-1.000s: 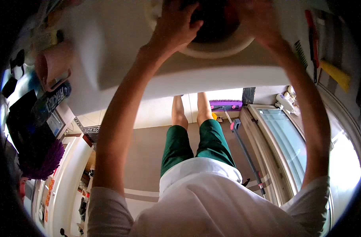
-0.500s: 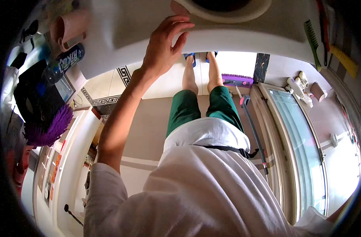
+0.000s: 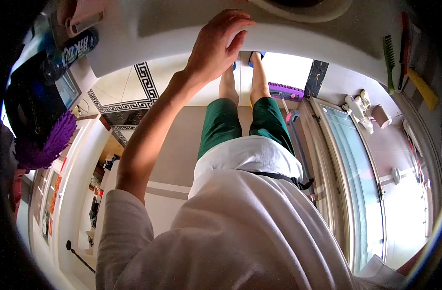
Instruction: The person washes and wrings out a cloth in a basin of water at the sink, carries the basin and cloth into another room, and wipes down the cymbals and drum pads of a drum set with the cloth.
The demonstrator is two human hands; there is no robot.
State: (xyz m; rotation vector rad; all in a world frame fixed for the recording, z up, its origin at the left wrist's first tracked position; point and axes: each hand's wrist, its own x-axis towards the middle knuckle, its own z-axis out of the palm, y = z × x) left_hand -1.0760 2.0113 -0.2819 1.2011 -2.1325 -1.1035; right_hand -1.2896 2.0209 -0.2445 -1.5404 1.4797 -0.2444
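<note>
My left hand (image 3: pixel 218 46) is raised over the front edge of a pale counter (image 3: pixel 177 29). Its fingers are loosely curved, the thumb stands apart, and nothing shows in it. To its upper right is the pale rim of a round basin (image 3: pixel 322 18), whose dark inside is cut off by the frame. Of my right arm only the sleeve and a bit of forearm show at the lower right; the right hand is out of view.
A pink cup (image 3: pixel 85 19) and a dark blue bottle (image 3: pixel 76 48) are at upper left, above a purple fluffy item (image 3: pixel 49 142). On the right lie a green comb (image 3: pixel 389 63) and a yellow-handled item (image 3: pixel 422 89). A purple mop head (image 3: pixel 286 92) and white shoes (image 3: pixel 359 111) are below.
Both hands were at the basin one second ago. My right hand has since left the view downward to the right. My left hand has drawn back from the basin, and the view has shifted.
</note>
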